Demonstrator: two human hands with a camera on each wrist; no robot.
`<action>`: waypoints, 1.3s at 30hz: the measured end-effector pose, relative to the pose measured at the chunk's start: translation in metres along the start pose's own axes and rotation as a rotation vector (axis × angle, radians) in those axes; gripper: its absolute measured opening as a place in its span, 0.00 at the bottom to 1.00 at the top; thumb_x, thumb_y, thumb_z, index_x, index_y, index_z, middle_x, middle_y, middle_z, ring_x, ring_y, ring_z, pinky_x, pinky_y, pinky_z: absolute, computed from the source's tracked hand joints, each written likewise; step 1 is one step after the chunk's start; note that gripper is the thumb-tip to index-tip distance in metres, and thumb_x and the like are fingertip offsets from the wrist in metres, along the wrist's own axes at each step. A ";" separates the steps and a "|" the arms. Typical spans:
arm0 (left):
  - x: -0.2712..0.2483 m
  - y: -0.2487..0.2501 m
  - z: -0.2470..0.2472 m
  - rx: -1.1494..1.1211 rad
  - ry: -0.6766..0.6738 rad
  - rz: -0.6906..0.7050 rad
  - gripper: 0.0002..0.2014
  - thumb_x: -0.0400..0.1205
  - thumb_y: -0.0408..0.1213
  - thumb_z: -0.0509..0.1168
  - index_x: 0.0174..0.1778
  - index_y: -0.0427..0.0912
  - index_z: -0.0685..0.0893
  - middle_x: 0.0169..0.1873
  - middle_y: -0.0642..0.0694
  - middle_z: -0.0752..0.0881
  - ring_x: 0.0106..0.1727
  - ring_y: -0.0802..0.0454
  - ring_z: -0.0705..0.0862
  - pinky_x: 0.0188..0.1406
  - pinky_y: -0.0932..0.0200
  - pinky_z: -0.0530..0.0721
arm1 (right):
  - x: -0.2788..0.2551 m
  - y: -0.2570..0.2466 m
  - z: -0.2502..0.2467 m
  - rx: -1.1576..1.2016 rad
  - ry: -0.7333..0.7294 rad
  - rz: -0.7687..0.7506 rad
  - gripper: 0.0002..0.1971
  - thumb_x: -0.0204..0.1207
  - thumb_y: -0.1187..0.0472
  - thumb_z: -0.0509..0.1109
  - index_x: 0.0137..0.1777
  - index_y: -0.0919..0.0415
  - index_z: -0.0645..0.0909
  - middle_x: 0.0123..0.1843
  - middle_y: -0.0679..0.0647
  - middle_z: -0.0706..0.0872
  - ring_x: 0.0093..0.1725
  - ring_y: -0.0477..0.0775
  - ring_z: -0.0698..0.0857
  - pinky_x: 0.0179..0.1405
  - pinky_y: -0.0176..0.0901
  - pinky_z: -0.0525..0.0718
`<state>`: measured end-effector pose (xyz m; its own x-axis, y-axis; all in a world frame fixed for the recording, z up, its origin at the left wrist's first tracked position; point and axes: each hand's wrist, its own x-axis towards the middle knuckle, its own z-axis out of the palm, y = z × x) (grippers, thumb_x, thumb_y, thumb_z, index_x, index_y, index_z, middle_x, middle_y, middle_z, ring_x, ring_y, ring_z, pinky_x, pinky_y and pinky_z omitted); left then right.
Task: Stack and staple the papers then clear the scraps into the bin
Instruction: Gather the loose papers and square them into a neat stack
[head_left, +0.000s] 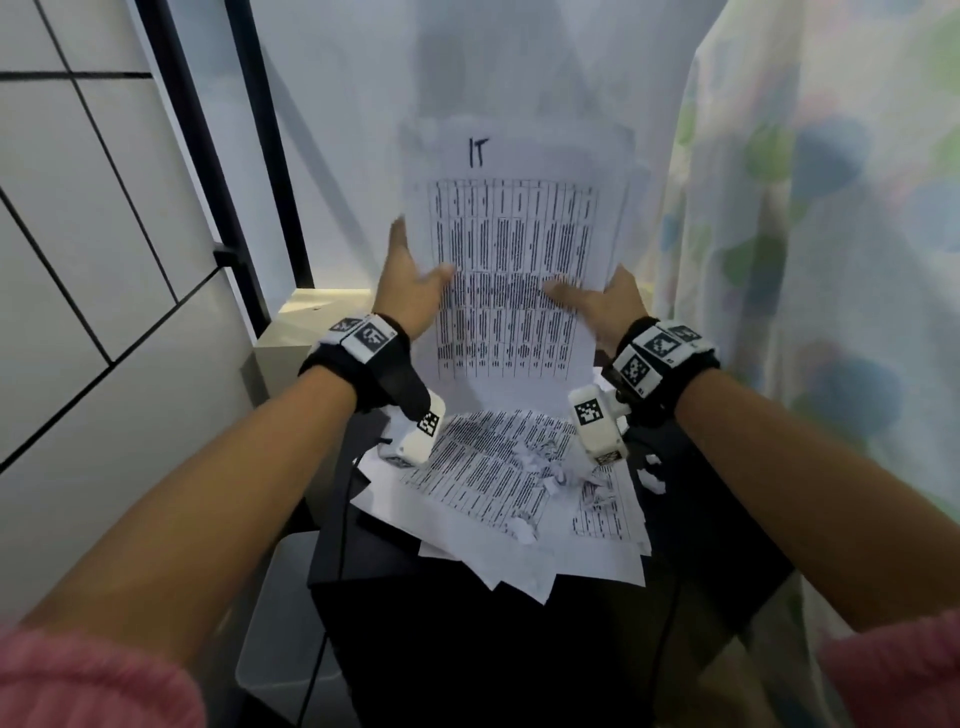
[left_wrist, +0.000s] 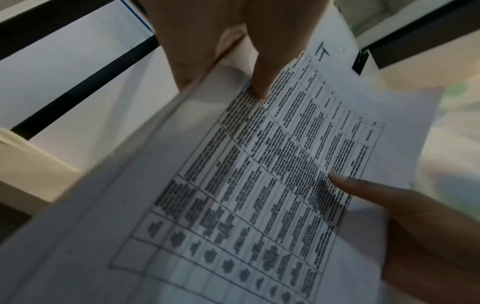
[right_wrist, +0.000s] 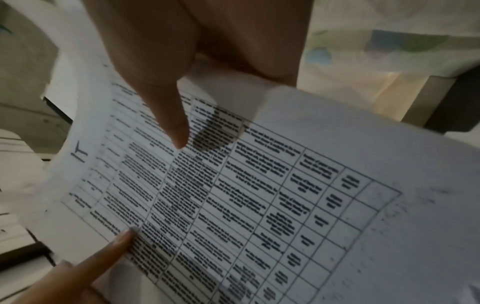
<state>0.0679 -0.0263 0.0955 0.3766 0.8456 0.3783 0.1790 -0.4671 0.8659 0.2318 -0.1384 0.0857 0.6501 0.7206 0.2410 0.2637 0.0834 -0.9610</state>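
I hold a stack of printed table sheets (head_left: 514, 234) upright above the black table (head_left: 467, 623), with "IT" handwritten at its top. My left hand (head_left: 410, 291) pinches its left edge, thumb (left_wrist: 259, 65) on the front and fingers behind. My right hand (head_left: 602, 306) pinches the right edge the same way, thumb (right_wrist: 166, 115) on the print. On the table below lie more printed sheets (head_left: 483, 467), fanned out untidily. Small crumpled paper scraps (head_left: 550, 462) lie on top of them.
A flowered curtain (head_left: 805, 260) hangs close on the right. A tiled wall (head_left: 104, 208) and a black window frame (head_left: 208, 156) stand on the left, with a cream ledge (head_left: 311, 312) behind the table. Thin cables (head_left: 343, 519) run over the table's left edge. One scrap (head_left: 652, 475) lies apart at the right.
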 end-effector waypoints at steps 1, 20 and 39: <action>-0.002 -0.004 0.002 0.024 -0.058 -0.023 0.37 0.82 0.33 0.63 0.83 0.38 0.49 0.83 0.42 0.57 0.84 0.46 0.57 0.82 0.54 0.55 | 0.000 0.006 -0.001 -0.036 0.003 0.029 0.29 0.70 0.58 0.77 0.68 0.69 0.74 0.62 0.57 0.84 0.61 0.55 0.83 0.68 0.49 0.78; -0.034 -0.111 0.041 0.912 -0.695 -0.423 0.36 0.66 0.48 0.79 0.65 0.32 0.76 0.58 0.38 0.84 0.61 0.39 0.84 0.54 0.52 0.82 | 0.027 0.013 -0.056 -0.018 0.402 0.018 0.20 0.74 0.57 0.73 0.62 0.67 0.81 0.56 0.59 0.87 0.58 0.58 0.86 0.65 0.51 0.83; -0.014 -0.062 0.005 0.212 -0.123 -0.082 0.21 0.77 0.37 0.65 0.66 0.35 0.78 0.60 0.33 0.85 0.53 0.43 0.81 0.46 0.58 0.71 | 0.025 -0.008 -0.043 0.077 0.359 0.192 0.29 0.77 0.57 0.70 0.74 0.70 0.67 0.71 0.62 0.77 0.70 0.61 0.76 0.73 0.53 0.75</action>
<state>0.0563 -0.0107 0.0350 0.4581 0.8514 0.2555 0.3952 -0.4526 0.7994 0.2761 -0.1508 0.1054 0.8931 0.4436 0.0747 0.0676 0.0319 -0.9972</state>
